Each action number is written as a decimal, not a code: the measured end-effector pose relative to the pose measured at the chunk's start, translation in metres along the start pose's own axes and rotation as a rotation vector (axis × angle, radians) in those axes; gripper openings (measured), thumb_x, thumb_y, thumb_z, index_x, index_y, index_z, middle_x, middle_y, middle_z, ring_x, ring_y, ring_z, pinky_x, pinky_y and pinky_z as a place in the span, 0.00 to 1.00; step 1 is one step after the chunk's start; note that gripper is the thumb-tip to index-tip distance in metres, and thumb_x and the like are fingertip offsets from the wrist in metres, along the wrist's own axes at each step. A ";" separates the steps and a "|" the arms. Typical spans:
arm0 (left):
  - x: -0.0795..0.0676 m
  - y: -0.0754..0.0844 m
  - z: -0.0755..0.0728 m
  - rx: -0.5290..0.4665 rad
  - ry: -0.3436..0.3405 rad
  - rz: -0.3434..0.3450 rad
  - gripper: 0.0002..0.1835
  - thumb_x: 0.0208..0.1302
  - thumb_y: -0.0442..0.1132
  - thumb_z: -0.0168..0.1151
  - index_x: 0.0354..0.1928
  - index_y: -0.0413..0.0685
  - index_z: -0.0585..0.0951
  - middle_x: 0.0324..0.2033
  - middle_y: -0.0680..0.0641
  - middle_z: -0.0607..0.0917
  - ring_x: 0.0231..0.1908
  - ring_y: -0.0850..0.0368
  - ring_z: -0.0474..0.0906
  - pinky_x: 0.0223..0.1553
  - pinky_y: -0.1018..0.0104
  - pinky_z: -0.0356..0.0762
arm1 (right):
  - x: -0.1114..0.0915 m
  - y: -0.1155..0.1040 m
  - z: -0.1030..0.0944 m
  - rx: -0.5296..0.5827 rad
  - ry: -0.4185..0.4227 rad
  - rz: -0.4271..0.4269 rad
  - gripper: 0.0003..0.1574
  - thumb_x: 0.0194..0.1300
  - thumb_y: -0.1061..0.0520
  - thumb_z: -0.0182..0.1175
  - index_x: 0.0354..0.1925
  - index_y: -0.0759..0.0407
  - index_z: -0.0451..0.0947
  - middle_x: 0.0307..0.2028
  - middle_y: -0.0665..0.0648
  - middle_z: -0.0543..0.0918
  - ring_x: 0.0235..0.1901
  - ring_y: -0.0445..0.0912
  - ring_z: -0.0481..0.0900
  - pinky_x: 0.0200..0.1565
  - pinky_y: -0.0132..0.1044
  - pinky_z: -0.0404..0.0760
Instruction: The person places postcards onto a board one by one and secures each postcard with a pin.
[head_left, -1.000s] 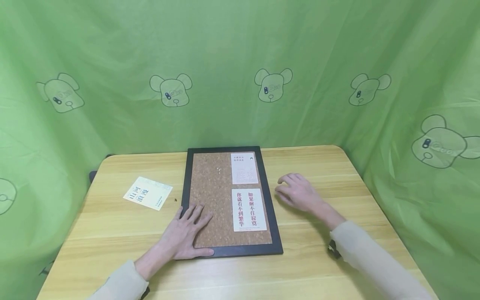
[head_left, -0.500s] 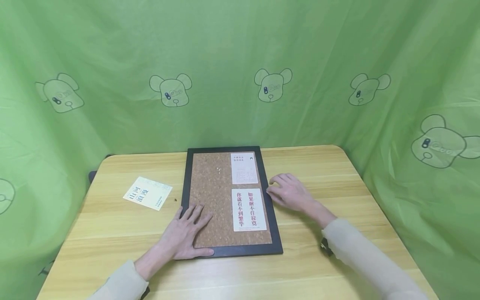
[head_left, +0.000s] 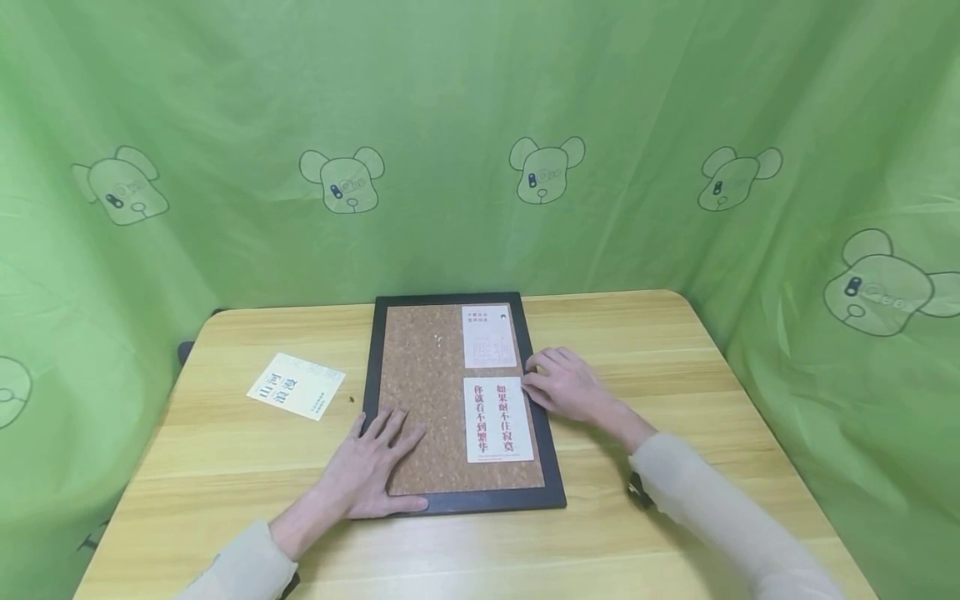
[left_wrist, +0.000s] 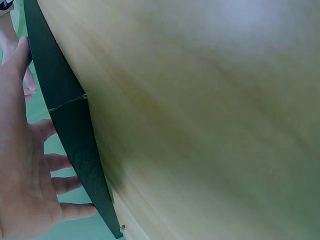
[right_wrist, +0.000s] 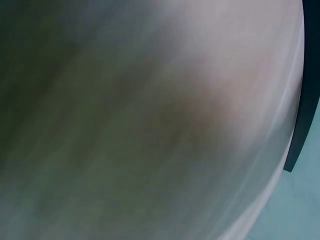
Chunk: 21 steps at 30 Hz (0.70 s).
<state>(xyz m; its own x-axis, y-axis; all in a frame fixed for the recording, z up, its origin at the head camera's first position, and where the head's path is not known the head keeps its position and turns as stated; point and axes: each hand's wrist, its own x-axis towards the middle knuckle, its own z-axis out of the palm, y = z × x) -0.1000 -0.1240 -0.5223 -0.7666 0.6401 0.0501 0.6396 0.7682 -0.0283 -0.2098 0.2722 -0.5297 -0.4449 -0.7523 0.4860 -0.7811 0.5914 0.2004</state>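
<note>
A cork board point(head_left: 426, 367) with a black frame lies on the table in the head view. My left hand point(head_left: 371, 467) rests with spread fingers over its near left corner; the left wrist view shows those fingers along the black frame point(left_wrist: 75, 135). On the board's right side lies a white card with red characters point(head_left: 489, 421). Above it is a paler card point(head_left: 489, 337) with a small dark dot at its upper right corner. The curled fingertips of my right hand point(head_left: 566, 387) are at the red-lettered card's upper right corner; whether they pinch something small is hidden.
A cream card with blue characters point(head_left: 296, 386) lies left of the board, a tiny dark speck point(head_left: 352, 399) near it. The wooden table point(head_left: 630, 333) is bordered by green curtains point(head_left: 450, 242) at back and sides.
My right hand has moved left from the bare table, over the frame's right edge, to the red-lettered card's corner. My left hand and the board have stayed still.
</note>
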 end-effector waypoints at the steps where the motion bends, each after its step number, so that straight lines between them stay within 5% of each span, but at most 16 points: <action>1: 0.000 0.000 0.000 -0.002 -0.001 0.000 0.59 0.54 0.89 0.51 0.80 0.59 0.67 0.78 0.36 0.69 0.77 0.34 0.68 0.72 0.30 0.69 | 0.001 0.000 0.001 -0.001 -0.005 0.001 0.08 0.60 0.53 0.75 0.39 0.50 0.90 0.43 0.53 0.87 0.46 0.50 0.84 0.50 0.44 0.84; 21: 0.000 0.000 0.000 0.006 -0.010 -0.004 0.59 0.54 0.89 0.49 0.81 0.60 0.66 0.78 0.36 0.69 0.77 0.34 0.66 0.73 0.31 0.69 | 0.014 0.002 0.010 -0.037 -0.065 -0.046 0.10 0.62 0.50 0.75 0.39 0.53 0.90 0.42 0.54 0.86 0.45 0.50 0.82 0.49 0.43 0.84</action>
<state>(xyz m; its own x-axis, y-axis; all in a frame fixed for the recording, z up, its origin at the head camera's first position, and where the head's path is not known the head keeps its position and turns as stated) -0.0998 -0.1236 -0.5222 -0.7695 0.6374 0.0398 0.6365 0.7705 -0.0345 -0.2221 0.2597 -0.5313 -0.4376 -0.7951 0.4199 -0.7849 0.5656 0.2530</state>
